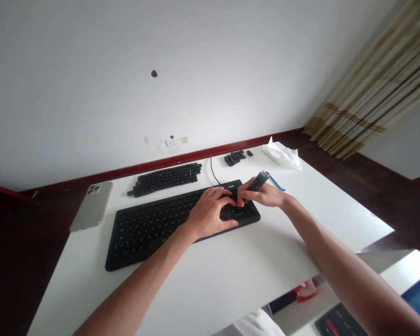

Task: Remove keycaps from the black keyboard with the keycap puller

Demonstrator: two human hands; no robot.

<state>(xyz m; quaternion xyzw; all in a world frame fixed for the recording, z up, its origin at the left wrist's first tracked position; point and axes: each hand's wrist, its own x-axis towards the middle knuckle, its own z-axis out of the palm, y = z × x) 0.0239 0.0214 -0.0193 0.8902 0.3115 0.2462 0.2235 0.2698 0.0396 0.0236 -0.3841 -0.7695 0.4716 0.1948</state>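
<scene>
A black keyboard [140, 233] lies at a slant on the white table, with many of its key sockets bare of caps. My left hand [210, 212] rests on its right part, fingers spread and fingertips against the surface. Just to the right, my right hand [257, 193] is closed around a black stick-shaped tool [260, 180], its lower end pointing down at the number-pad area. The tool's tip is hidden by my fingers. Black keycaps [166, 179] stand in rows behind the keyboard, and a smaller group of keycaps [234, 158] sits further right.
A phone [93, 205] lies at the table's left edge. White crumpled plastic [282, 155] is at the back right, and a thin blue strip [276, 182] lies behind my right hand. The keyboard's cable [214, 171] runs to the back edge. An open drawer [301, 312] is below the front edge.
</scene>
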